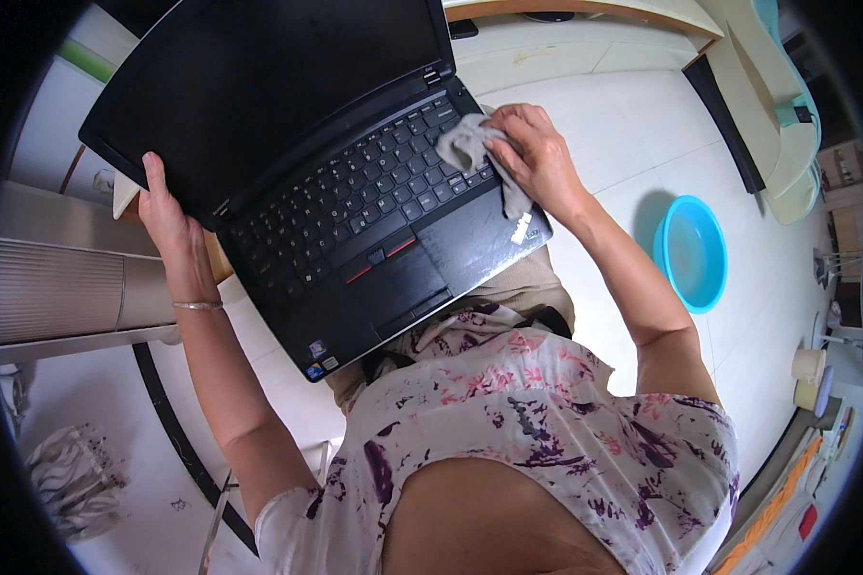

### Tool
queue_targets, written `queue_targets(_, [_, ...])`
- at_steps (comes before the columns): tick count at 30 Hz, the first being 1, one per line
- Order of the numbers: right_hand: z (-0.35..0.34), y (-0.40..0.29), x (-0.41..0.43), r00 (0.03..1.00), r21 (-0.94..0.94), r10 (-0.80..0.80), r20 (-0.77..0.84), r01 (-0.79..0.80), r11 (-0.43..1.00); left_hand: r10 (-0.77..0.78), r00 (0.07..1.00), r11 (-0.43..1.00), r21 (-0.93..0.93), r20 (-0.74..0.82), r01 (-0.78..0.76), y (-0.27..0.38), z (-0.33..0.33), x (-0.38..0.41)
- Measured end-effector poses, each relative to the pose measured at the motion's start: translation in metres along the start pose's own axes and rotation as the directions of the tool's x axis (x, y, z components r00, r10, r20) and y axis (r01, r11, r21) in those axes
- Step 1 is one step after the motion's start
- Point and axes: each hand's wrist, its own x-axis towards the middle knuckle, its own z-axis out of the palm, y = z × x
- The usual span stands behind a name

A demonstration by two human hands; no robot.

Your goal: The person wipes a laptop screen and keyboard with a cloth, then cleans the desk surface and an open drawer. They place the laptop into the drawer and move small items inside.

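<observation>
A black ThinkPad laptop point(374, 205) rests unfolded on my lap, tilted, its dark screen point(280, 79) facing me. My left hand point(169, 212) grips the screen's lower left edge, thumb on the front of the bezel. A grey cloth point(467, 144) is pinched in the fingers of my right hand point(536, 154). The cloth touches the right end of the keyboard point(374, 180), covers some keys there, and one end hangs over the palm rest. Light streaks show on the palm rest point(467, 241).
A blue plastic basin point(690, 255) stands on the white tiled floor point(618, 338) to my right. Ahead is a wooden-edged desk or shelf point(590, 11). A ribbed pale panel point(57, 287) is on the left. Shelves with various items point(809, 366) line the far right.
</observation>
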Motion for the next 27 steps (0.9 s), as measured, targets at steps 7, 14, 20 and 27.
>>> queue_targets(7, [0.023, 0.019, 0.047, 0.998, 0.050, 0.040, -0.056, -0.037, 0.998, 0.014, 0.995, 1.000, 0.005, -0.099, -0.014, 0.003, 0.011, -0.008])
queue_targets(14, [0.007, 0.010, 0.027, 0.996, -0.073, -0.015, 0.089, 0.021, 0.997, 0.029, 0.998, 1.000, 0.006, -0.054, -0.029, -0.003, 0.001, 0.000])
queue_targets(20, [-0.027, -0.008, -0.014, 0.974, -0.012, 0.128, 0.186, -0.128, 0.992, 0.003, 1.000, 1.000, -0.019, -0.024, -0.003, -0.004, 0.002, -0.002])
queue_targets(27, [0.001, 0.019, 0.033, 0.950, 0.129, 0.296, -0.097, -0.283, 0.950, -0.012, 0.997, 1.000, 0.016, -0.078, 0.014, -0.004, 0.009, -0.002])
